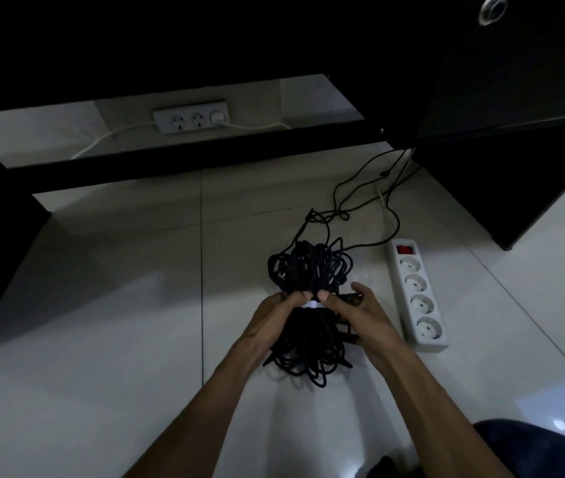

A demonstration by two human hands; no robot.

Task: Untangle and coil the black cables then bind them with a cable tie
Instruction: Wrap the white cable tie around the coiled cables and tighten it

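Kneeling figure: gripping a bundle of black cables (308, 305) at lower centre of the frame, two bare forearms reach up from the bottom edge; a dark-clad knee (536, 450) fills the lower right corner.
Left hand: the left hand (272, 322) curls round the left side of the bundle's waist, its thumb pressed on top just beside a white cable tie (312, 304).
Right hand: the right hand (357, 317) pinches the bundle from the right, its thumb tip meeting the tie from the other side and one finger raised above the rest.
Cables: matte black cord gathered into many loops, cinched narrow at the middle where the white band crosses it, fanning out into a rounded tuft above the hands and a looser spray of loops below, over the pale tiled floor (118, 305). Whether the tie is fastened cannot be told.
Loose strands: thin black leads (363, 188) trail from the top of the bundle toward the upper right, winding under a dark cabinet (515, 132).
Power strip: a white four-socket strip (417, 298) with a red switch at its far end lies on the tiles just right of the hands.
Background: a dark bar (187, 160) crosses the frame; beyond it, at upper centre, a second white socket strip (192, 119) lies with a white plug and white cords running off both sides.
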